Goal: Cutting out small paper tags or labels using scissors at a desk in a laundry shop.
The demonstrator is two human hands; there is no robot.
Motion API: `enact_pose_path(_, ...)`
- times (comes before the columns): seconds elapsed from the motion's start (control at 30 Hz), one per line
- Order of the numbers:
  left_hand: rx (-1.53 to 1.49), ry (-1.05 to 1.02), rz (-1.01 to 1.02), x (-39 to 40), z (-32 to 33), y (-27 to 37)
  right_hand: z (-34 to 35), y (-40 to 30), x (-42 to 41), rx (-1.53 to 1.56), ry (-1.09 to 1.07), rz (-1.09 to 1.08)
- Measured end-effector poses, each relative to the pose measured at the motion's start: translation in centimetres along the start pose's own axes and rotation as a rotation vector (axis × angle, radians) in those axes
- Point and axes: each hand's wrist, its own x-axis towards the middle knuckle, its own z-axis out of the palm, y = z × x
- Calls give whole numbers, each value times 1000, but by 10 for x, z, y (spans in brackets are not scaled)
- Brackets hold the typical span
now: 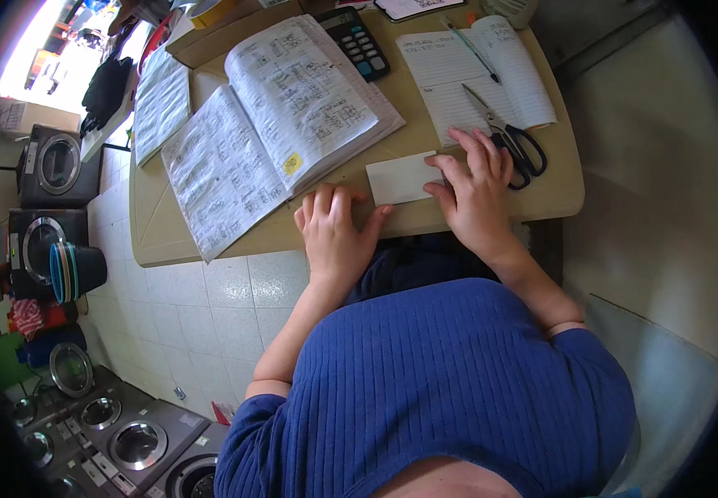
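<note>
A blank off-white rectangle of paper or card [399,179] lies flat at the table's near edge. On its right end rest the thumb and index fingertips of my right hand [474,187], spread apart. The other fingers of that hand lie between the paper and a pair of black-handled scissors [528,146], partly covering one handle. My left hand [337,224] sits on the table edge with fingers bent and apart, its thumb tip by the paper's lower left corner. Nothing shows in the left hand's grasp.
An open handwritten notebook [306,93] lies to the left, partly under a calculator [355,46]. A second notebook [421,68] bears a pen [474,53]. Behind are a cardboard box [209,43], yellow tape [209,11] and a phone [418,6]. Front-loading machines [138,445] stand across the floor.
</note>
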Motion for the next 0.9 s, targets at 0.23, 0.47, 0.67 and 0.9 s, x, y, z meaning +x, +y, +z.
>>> enact_pose_path(0.23, -146, 10, 22, 21, 12, 17, -1, -5, 0, -14, 16, 23)
enact_pose_path(0.47, -130, -34, -16, 14, 13, 7, 1, -4, -2, 23, 18, 39)
enact_pose_path(0.67, -47, -31, -22, 2, 3, 1, 1, 0, -3, 36, 24, 23)
enact_pose_path(0.9, -115, -37, 18, 4, 7, 6, 0, 2, -4, 20, 42, -8)
